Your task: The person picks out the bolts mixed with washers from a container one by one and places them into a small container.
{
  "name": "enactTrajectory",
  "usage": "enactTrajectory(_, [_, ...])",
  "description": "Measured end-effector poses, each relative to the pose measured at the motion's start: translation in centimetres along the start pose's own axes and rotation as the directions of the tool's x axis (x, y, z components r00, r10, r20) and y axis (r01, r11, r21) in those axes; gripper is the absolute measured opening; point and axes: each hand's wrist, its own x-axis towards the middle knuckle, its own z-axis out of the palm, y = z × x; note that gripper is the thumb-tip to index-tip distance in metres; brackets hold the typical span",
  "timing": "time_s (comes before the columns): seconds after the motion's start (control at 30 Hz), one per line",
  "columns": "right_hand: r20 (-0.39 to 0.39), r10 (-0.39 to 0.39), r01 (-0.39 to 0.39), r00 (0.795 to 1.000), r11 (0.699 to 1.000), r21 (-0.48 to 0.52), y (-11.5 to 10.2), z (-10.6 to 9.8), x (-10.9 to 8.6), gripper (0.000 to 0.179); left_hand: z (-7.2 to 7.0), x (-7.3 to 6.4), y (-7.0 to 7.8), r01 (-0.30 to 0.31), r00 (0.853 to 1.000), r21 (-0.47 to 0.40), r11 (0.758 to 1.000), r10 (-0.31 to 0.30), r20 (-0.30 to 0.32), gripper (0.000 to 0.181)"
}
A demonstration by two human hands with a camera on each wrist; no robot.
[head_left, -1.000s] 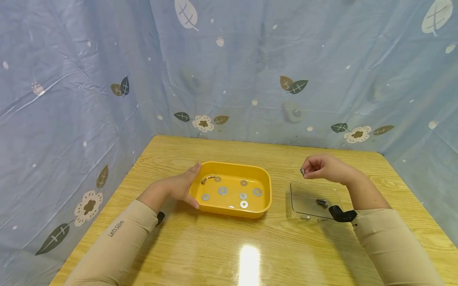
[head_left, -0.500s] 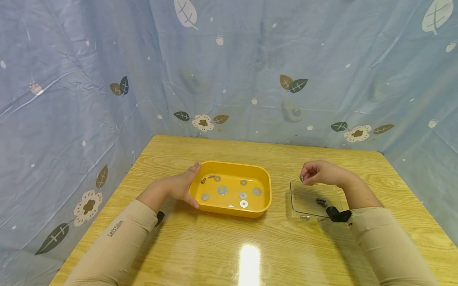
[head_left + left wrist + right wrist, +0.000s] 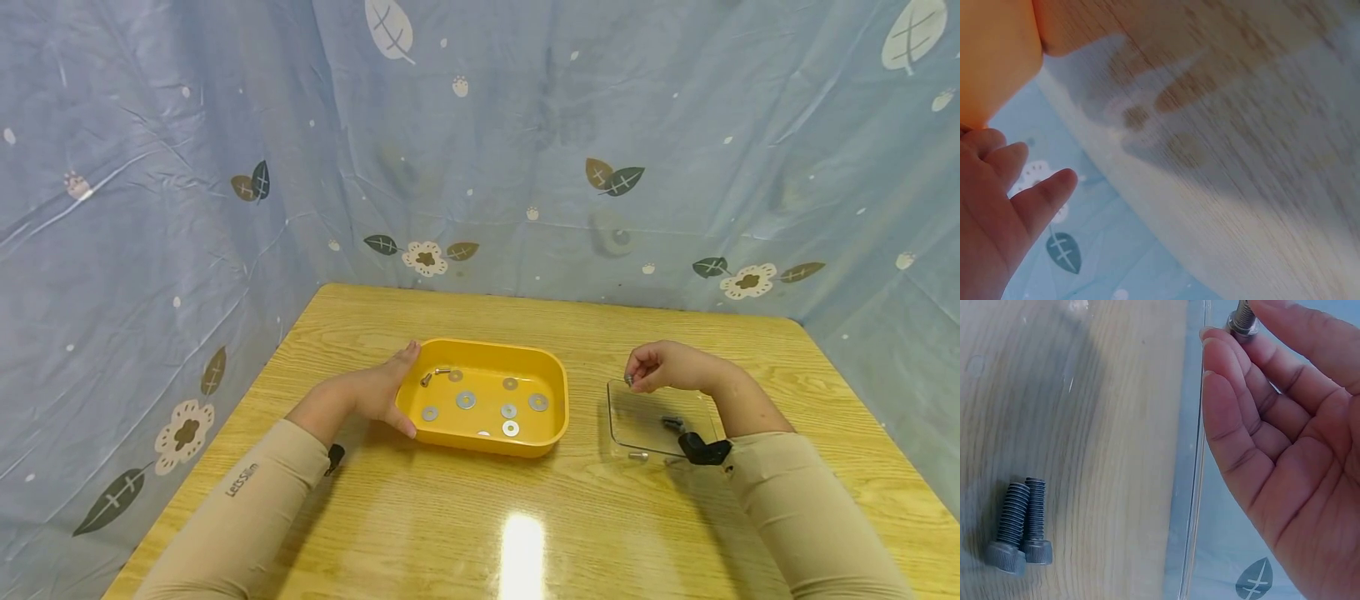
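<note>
A yellow plastic tray stands on the table, holding several flat washers and two small screws near its far-left corner. My left hand rests against the tray's left end, thumb at the near corner and fingers spread toward the far one. Over the far-left edge of a clear plastic box, my right hand pinches a metal screw between thumb and fingers. Two dark socket-head bolts lie side by side in the box. A silver bolt shows low at its near side.
A wood-grain table carries everything, with a bright reflection near its front. Blue leaf-patterned cloth hangs behind and along both sides. Black wrist cameras sit close to the sleeves, the right one over the box's near-right corner.
My right hand has lowered slightly and drifted left with the pinched screw, to the box's far-left edge. The left hand and the tray have stayed put.
</note>
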Motion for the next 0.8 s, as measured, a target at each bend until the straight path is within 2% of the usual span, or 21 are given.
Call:
enactTrajectory(0.33, [-0.004,0.035,-0.035,0.999,0.999,-0.010,-0.09,-0.21,-0.05,0.028,-0.09,0.00,-0.01,-0.001,1.000,0.004,1.000,0.001,-0.011,0.139])
enactTrajectory(0.8, [0.019,0.043,-0.043,0.999,0.999,0.002,-0.30,-0.49,-0.23,0.032,0.05,0.11,-0.03,-0.001,1.000,0.004,1.000,0.001,-0.003,0.138])
